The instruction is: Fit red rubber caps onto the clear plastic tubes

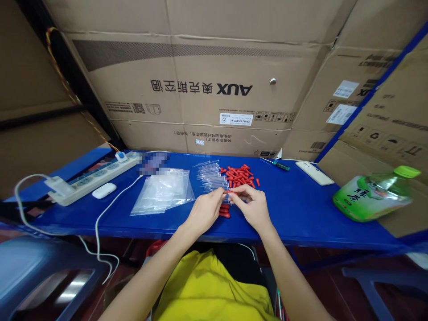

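Note:
My left hand (207, 209) and my right hand (251, 205) meet over the blue table, thumbs and fingertips pinched close together. Between them shows a small red rubber dropper bulb (231, 192), gripped by my right fingertips. My left fingers are closed at its other end; what they pinch is hidden. Just beyond lies a row of thin clear dropper tubes (210, 175). A heap of loose red bulbs (241, 175) is to the right of the tubes. Below my fingers, several more red bulbs (224, 211) lie side by side, partly covered by my hands.
Clear plastic bags (162, 194) lie left of the tubes. Farther left are a white earphone case (104, 191) and a power strip (96, 176) with cables. On the right are a screwdriver (280, 165), a white power bank (314, 173) and a green bottle (371, 196). Cardboard (200, 58) walls the back.

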Demonstrator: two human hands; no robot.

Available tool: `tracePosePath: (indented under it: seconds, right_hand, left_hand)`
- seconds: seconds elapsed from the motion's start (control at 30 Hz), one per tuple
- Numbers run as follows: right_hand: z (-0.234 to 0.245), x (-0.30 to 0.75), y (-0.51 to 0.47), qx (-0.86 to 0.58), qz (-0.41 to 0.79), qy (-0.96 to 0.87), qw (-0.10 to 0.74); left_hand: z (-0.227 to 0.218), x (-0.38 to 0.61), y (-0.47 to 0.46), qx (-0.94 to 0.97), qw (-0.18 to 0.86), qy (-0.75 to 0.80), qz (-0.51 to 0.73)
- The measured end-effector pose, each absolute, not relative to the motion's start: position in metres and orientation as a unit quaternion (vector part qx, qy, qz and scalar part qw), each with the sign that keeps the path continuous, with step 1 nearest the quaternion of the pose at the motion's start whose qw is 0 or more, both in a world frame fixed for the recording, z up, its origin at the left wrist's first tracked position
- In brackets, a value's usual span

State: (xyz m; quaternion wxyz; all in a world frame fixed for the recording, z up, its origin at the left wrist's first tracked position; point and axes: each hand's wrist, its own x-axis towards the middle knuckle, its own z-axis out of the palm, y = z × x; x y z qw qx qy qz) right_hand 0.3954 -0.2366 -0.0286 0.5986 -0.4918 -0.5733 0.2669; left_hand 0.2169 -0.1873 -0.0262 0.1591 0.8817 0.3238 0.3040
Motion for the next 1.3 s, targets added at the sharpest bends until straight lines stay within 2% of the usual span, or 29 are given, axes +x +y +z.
tracePosePath:
  seconds: [0.57, 0.93, 1.13, 1.3]
  right_hand:
    - [-0.03, 0.4, -0.234, -0.472, 0.327, -0.553, 0.604]
    - [-0.024, 0.408, -0.238, -0.485, 0.309, -0.611, 0.544]
    - [-0.016, 0.418, -0.241, -0.5, 0.3, -0.622, 0.522]
    - [-0.013, 0.428, -0.243, -0.49, 0.348, -0.583, 0.547]
  left_hand:
    - [-0.028, 0.215, -0.185, 0.908, 0.134, 0.301, 0.26]
    - [-0.03, 0.215, -0.184, 0.915, 0.106, 0.313, 0.229]
    - [-0.028, 0.218, -0.186, 0.915, 0.116, 0.277, 0.271]
    - [-0.025, 0.221, -0.189, 0.908, 0.124, 0.285, 0.281]
